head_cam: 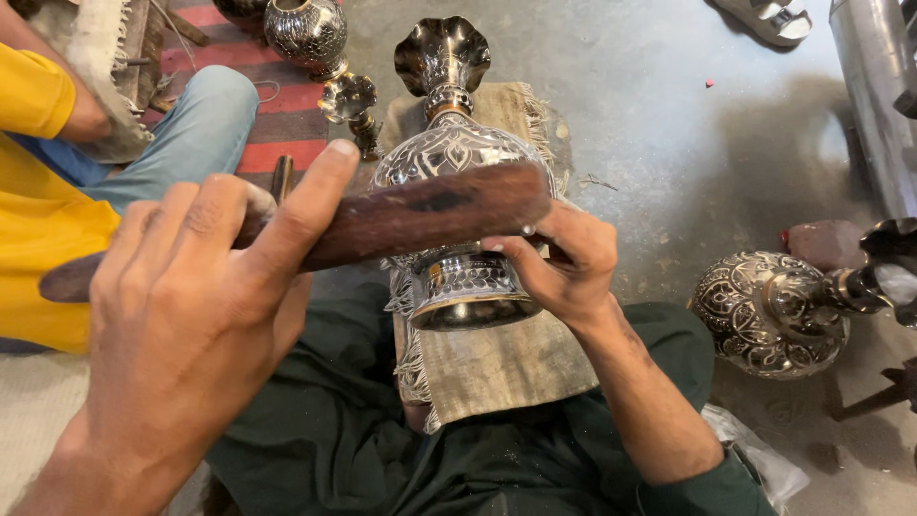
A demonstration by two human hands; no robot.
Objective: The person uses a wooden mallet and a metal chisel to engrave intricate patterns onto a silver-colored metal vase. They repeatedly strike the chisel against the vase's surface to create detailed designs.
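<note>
gripping a wooden mallet [382, 222], the left hand [181, 315] hovers near an engraved metal vase [449, 162] while the right hand [564, 263] pinches its base.

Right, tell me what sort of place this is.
Probably a metalwork workshop on the floor. The left hand swings a wooden mallet over an engraved metal vase lying on a cloth, and more engraved vases lie on the concrete floor.
</note>
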